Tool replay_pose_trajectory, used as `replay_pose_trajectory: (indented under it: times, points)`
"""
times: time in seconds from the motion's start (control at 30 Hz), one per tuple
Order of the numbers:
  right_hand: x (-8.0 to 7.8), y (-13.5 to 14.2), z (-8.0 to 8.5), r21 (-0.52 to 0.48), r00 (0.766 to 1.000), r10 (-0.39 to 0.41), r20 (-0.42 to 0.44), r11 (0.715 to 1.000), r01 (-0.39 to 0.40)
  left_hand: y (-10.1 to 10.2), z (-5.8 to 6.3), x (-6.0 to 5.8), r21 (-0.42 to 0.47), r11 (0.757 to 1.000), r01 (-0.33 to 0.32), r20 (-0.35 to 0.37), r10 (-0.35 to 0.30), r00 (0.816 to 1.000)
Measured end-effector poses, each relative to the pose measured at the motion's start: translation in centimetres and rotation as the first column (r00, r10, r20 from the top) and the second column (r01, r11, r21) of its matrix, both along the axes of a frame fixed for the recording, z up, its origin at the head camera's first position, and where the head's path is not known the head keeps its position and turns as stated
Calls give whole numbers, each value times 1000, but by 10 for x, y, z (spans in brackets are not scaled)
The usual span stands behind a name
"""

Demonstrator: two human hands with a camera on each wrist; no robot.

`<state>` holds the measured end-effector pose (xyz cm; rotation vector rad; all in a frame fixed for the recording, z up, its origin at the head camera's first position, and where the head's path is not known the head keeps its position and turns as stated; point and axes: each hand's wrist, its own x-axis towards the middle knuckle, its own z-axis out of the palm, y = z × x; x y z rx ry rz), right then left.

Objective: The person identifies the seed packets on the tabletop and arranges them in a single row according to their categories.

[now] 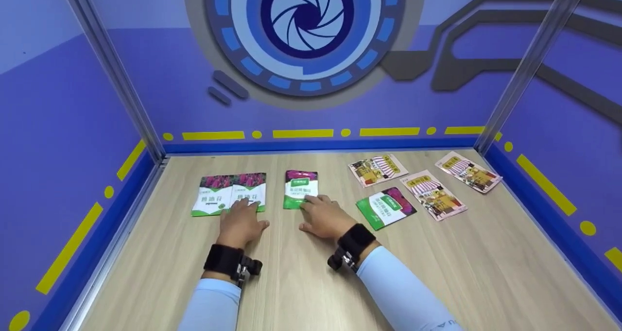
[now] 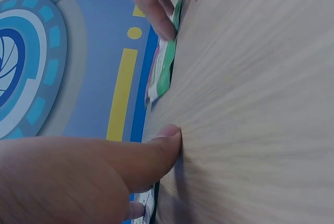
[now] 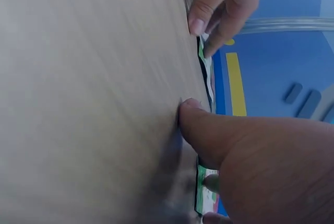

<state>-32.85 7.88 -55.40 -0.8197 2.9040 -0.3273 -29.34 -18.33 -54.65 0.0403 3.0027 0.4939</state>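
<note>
Two white-and-green flower seed packets lie side by side on the left, the outer packet [image 1: 210,196] and the inner packet [image 1: 249,187]. My left hand [image 1: 240,226] rests its fingertips on the lower part of the inner one, thumb out to the right on the table. In the middle is a single green-and-white seed packet [image 1: 297,187] with a magenta flower. Fingers of my right hand [image 1: 326,218] touch its lower right corner, and the thumb points left on the tabletop. A similar packet [image 1: 387,208] lies tilted right of that hand.
Three pink packets with a striped awning picture lie at the right: the back packet [image 1: 376,169], the middle packet [image 1: 434,195] and the far right packet [image 1: 468,171]. The wooden table [image 1: 301,282] is bounded by blue-purple panels [image 1: 160,83] at the back and sides.
</note>
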Motion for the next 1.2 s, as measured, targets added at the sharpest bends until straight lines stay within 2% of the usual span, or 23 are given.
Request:
replay_pose_trajectory:
  times: [0.13, 0.4, 0.73, 0.97, 1.2]
  points:
    - [1, -12, 1, 40, 1000, 17, 8, 999, -18, 2, 0, 0, -10, 1000, -4, 0, 4, 1000]
    - [-2, -25, 6, 37, 996, 51, 67, 998, -54, 3, 1, -1, -19, 1000, -5, 1, 5, 1000]
    - [-11, -34, 4, 63, 993, 102, 62, 992, -106, 3, 2, 0, -7, 1000, -22, 6, 22, 1000]
    - [-15, -37, 7, 70, 993, 97, 72, 992, -102, 4, 1, -2, -3, 1000, -24, 20, 24, 1000]
    - [-16, -39, 6, 71, 991, 121, 54, 990, -125, 4, 1, -1, -21, 1000, -20, -8, 20, 1000]
